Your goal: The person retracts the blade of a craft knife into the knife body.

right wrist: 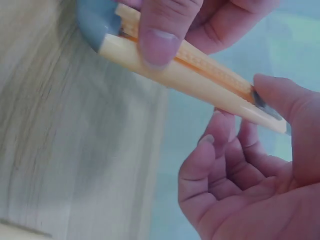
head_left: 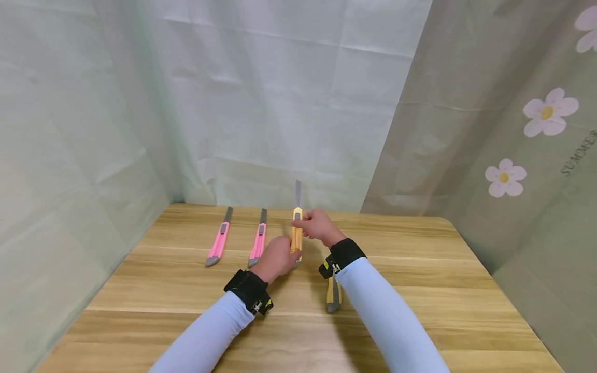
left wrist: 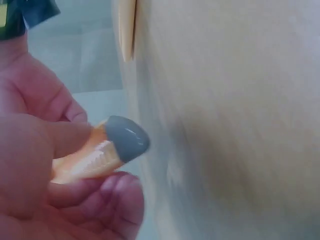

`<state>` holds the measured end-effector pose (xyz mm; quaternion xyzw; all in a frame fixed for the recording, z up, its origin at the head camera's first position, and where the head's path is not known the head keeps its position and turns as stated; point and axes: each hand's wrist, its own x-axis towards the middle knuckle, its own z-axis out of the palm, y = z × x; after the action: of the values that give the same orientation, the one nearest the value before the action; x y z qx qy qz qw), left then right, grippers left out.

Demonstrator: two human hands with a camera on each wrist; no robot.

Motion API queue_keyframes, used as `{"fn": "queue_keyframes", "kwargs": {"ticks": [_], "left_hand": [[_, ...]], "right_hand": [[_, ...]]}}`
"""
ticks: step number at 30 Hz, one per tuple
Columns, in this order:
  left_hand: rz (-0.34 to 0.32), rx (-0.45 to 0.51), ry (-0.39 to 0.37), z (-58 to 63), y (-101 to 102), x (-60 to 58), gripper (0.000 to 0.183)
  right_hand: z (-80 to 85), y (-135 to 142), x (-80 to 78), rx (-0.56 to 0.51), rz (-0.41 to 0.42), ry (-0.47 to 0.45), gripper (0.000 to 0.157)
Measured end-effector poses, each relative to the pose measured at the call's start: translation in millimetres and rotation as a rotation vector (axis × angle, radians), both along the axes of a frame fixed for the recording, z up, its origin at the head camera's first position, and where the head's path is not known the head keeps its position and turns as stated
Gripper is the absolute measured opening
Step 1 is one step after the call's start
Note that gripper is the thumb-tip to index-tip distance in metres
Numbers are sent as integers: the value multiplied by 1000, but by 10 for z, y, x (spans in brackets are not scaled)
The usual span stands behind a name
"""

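Observation:
Both hands hold a yellow utility knife [head_left: 297,239], lifted above the wooden table with its long blade [head_left: 298,192] pointing away. My left hand [head_left: 276,256] grips the handle close to its grey end cap [left wrist: 127,137], thumb on top. My right hand [head_left: 319,226] pinches the front part of the handle, its thumb on the dark slider [right wrist: 265,106] and its fingertips underneath. A second yellow utility knife [head_left: 333,296] lies below the right wrist, which hides its front part.
Two pink utility knives [head_left: 219,241] lie left of the hands with blades out, the nearer one [head_left: 258,241] close beside my left hand. The wooden table [head_left: 420,280] ends at a pale curtain [head_left: 280,103] behind and at both sides.

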<state>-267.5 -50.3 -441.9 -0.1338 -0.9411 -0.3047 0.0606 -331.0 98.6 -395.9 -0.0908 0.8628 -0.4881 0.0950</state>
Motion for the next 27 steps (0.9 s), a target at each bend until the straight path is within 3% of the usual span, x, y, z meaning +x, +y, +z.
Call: {"fn": "queue_keyframes", "kwargs": {"ticks": [6,14,17,22,27], "left_hand": [[-28,114,35,20,-44,91,21],[-94,273,9,88,-24,360,18],[-162,397,-63,111,1,489,16],[-253,637,-256,111,31,639,22],[-300,749,-355,69,32,710,27]], "right_hand": [[42,105,119,-176,12,10,30],[141,184,367,-306,42,68,35],[162,214,495,-346,48,104,32],[154,276,696,-403,27,113,28],[114,319,841,-480,-4,100,30]]}}
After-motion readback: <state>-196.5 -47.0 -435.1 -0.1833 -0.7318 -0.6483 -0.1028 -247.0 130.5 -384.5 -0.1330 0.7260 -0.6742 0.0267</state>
